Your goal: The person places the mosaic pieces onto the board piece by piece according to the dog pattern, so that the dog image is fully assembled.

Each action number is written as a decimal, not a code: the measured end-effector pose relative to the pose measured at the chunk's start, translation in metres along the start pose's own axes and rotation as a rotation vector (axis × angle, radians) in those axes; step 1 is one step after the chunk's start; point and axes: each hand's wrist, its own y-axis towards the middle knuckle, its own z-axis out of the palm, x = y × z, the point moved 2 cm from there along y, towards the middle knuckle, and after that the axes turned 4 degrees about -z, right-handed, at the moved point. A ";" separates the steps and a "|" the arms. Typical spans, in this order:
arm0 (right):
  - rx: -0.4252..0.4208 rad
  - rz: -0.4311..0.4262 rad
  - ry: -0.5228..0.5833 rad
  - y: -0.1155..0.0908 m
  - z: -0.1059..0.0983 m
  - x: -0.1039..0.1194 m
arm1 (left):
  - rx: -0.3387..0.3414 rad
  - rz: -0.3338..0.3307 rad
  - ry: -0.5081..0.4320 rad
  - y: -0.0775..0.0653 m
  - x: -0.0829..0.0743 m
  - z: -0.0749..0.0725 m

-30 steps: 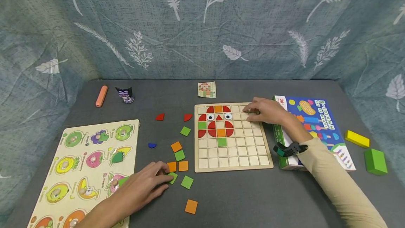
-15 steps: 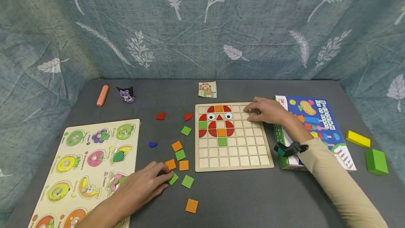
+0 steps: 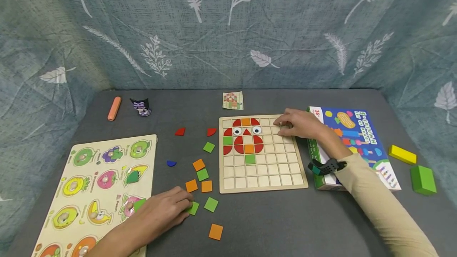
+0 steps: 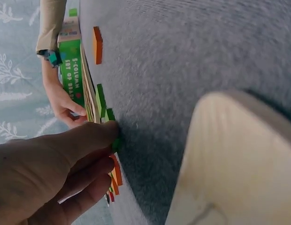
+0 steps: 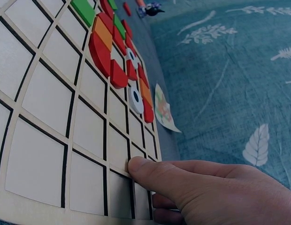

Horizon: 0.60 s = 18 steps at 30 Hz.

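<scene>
My left hand is low over the grey table, its thumb and fingers pinching the edge of a green square tile. In the left wrist view the tile shows just beyond the thumb tip. At the far right corner of a wooden grid board, my right hand rests with thumb and fingers on the board. Its thumb lies across the grid bars in the right wrist view. The board bears an owl-like face of red, orange and green pieces with two round white eyes.
Loose orange tiles, green tiles, red quarter circles and a blue half-circle lie left of the board. A fruit puzzle sits beneath the left forearm. A printed box stands right, a picture card behind.
My left fingers have drawn back a little toward me, and the green tile has shifted nearer and turned. An orange tile beside it is now uncovered. The right hand stays on the board.
</scene>
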 end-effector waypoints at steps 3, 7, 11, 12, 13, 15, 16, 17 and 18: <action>-0.001 0.001 0.001 0.000 0.000 0.001 | 0.018 0.007 -0.074 0.000 0.003 -0.005; 0.004 0.002 0.000 0.001 0.000 0.000 | 0.061 -0.027 -0.145 0.012 0.008 -0.013; 0.007 0.009 -0.007 0.000 0.001 0.000 | 0.088 -0.032 -0.163 0.039 0.007 -0.015; 0.008 0.011 -0.007 0.000 0.001 -0.001 | 0.095 -0.025 -0.165 0.047 0.007 -0.013; 0.010 0.014 -0.007 0.000 0.001 -0.001 | 0.101 -0.013 -0.161 0.056 0.005 -0.011; 0.009 0.013 -0.007 0.000 0.001 -0.001 | 0.112 0.014 -0.161 0.074 0.003 -0.005; 0.008 0.014 -0.007 0.000 0.001 -0.001 | 0.113 0.031 -0.159 0.083 0.001 -0.001; 0.007 0.014 -0.005 0.000 0.001 -0.001 | 0.115 0.049 -0.157 0.091 0.000 0.003; 0.008 0.013 -0.002 0.000 0.001 -0.001 | 0.116 0.066 -0.150 0.098 -0.002 0.007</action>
